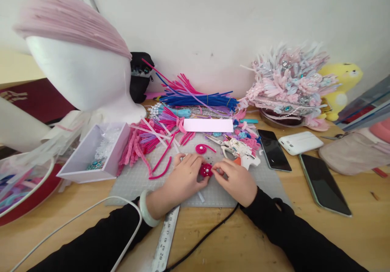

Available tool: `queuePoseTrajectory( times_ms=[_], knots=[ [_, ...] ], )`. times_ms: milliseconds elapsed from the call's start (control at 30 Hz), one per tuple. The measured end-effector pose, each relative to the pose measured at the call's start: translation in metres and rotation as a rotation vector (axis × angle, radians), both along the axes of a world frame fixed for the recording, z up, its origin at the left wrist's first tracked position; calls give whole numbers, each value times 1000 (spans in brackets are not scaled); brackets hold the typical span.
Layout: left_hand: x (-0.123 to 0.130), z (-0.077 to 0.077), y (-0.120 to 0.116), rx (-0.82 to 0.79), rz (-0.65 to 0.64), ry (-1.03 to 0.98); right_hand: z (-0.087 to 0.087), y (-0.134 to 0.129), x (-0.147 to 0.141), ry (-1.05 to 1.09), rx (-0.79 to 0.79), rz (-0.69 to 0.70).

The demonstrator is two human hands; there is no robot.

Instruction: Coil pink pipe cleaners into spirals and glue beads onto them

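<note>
My left hand (188,175) pinches a round, deep-pink coiled pipe cleaner (206,171) with a small shiny bead at its middle. From the other side, the fingertips of my right hand (236,179) are closed at the coil's right edge; whether they grip the coil itself or something tiny is hard to see. Just beyond my hands, a second pink pipe-cleaner spiral (200,149) with a white bead and a loose tail lies on the grey cutting mat (137,188). A white glue gun (248,158) and scissors (217,140) lie beyond my right hand.
Bundles of pipe cleaners (198,100) and a white box (118,158) of beads stand behind and left. A foam head (82,72) rises at back left, a decorated headpiece (289,89) at back right. Phones (324,184) lie right; a ruler (166,239) and cables are in front.
</note>
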State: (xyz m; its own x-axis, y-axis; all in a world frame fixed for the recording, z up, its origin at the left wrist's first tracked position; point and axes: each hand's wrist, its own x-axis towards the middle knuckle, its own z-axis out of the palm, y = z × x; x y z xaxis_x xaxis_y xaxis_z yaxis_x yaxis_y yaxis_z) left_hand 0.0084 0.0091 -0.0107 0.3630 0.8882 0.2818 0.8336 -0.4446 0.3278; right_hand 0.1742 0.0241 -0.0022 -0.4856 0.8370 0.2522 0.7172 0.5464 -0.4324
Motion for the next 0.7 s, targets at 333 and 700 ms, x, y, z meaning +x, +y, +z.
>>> queuePoseTrajectory(
  times_ms=[333, 700],
  knots=[
    [0, 0, -2, 68, -58, 48, -1, 0, -1, -63, 1, 1],
    [0, 2, -3, 78, -100, 68, -1, 1, -1, -39, 8, -12]
  ],
)
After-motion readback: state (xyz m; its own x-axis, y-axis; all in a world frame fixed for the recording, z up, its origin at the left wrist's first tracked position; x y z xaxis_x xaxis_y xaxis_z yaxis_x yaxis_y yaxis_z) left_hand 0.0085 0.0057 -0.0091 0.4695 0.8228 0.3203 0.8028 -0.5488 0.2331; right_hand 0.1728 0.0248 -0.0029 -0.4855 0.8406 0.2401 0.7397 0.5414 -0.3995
